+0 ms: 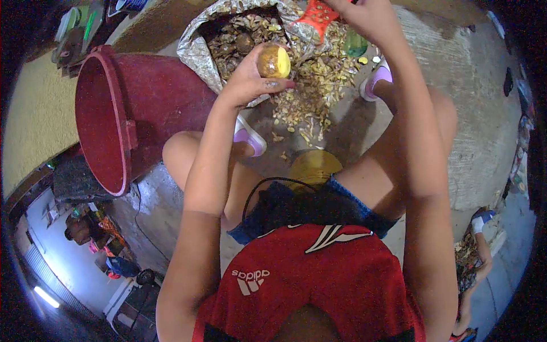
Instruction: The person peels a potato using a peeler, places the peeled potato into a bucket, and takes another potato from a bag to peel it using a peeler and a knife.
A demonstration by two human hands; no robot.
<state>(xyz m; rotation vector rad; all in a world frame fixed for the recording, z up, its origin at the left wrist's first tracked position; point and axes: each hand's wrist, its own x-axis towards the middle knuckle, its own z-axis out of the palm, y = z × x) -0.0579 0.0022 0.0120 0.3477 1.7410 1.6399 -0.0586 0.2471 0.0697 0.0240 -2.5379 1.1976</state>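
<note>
1. A roundish, partly peeled tuber, brown-skinned with a bare yellow face [274,61], is held up in front of the person, overlapping the sack's edge in view.
2. The left hand [250,82] has its grip clamped on this tuber, thumb along the near side.
3. The right hand [367,20] has its grip closed on a bright orange tool with openings in it [317,20], apart from the tuber; its fingers are partly cut off by the top edge.
4. Below both hands, pale yellow and brown peelings [310,91] lie scattered over the grey floor [473,137].
5. A whitish, crinkled sack [192,44] gapes beside them, containing darker brown scraps [228,48].
6. Left of it is a large maroon plastic tub [165,85].
7. A yellow rounded object [312,165] shows between the person's thighs.
</note>
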